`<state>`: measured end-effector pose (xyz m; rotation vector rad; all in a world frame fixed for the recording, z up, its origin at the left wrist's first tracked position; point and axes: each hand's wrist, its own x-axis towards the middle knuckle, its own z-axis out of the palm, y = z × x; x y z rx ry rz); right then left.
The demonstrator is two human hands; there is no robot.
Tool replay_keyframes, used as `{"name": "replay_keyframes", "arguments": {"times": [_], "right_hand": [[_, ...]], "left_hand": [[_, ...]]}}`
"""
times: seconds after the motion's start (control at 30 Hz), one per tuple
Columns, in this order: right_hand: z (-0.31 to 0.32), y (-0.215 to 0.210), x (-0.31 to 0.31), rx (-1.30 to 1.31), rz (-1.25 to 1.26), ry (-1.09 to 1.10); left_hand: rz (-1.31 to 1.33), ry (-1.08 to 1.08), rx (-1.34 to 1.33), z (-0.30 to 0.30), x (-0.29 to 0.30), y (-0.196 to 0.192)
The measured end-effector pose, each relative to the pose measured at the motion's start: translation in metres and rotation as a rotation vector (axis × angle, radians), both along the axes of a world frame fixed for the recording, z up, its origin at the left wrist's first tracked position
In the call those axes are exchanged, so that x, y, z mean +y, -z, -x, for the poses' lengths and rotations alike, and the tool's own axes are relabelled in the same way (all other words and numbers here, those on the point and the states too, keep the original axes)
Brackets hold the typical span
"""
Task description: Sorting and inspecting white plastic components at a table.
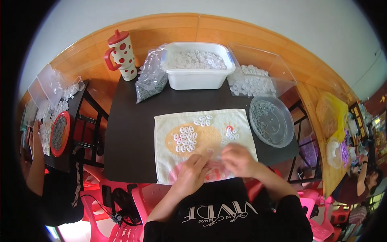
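On a pale towel (163, 161) with orange and pink patterns, my left hand (190, 174) is closed, its thumb and forefinger at a small white plastic piece (210, 150). My right hand (238, 159) hovers just to its right, fingers curled together and blurred; whatever they hold is hidden. Beyond my left hand lies a cluster of white oval pieces with two holes (185, 139). A smaller group of these pieces (204, 120) rests near the towel's far edge, and another group (231, 133) is beyond my right hand.
A white tub (197, 79) of white pieces stands at the back, beside a bag of small metal parts (151, 82) and a spotted tumbler (124, 56). Right of it are a clear bin (278, 60) and a round tray of metal parts (280, 125). A person's arm (36, 161) is at a table on the left.
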<state>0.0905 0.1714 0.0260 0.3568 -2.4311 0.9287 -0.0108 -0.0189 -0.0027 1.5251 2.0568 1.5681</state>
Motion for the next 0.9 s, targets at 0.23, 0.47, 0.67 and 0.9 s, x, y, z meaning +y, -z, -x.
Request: {"name": "replay_keyframes", "arguments": {"times": [0.23, 0.47, 0.67, 0.9], "right_hand": [[0.059, -0.115, 0.129, 0.258, 0.17, 0.625], [0.035, -0.032, 0.036, -0.271, 0.144, 0.158], [0.027, 0.013, -0.023, -0.189, -0.296, 0.277], [0.004, 0.018, -0.042, -0.143, 0.133, 0.194]], "left_hand": [[-0.05, 0.057, 0.099, 0.003, -0.006, 0.006], [-0.026, 0.064, 0.121, 0.003, -0.006, 0.012], [-0.046, 0.078, 0.119, 0.002, -0.005, 0.012], [-0.121, -0.109, -0.142, -0.009, -0.005, -0.001]]}}
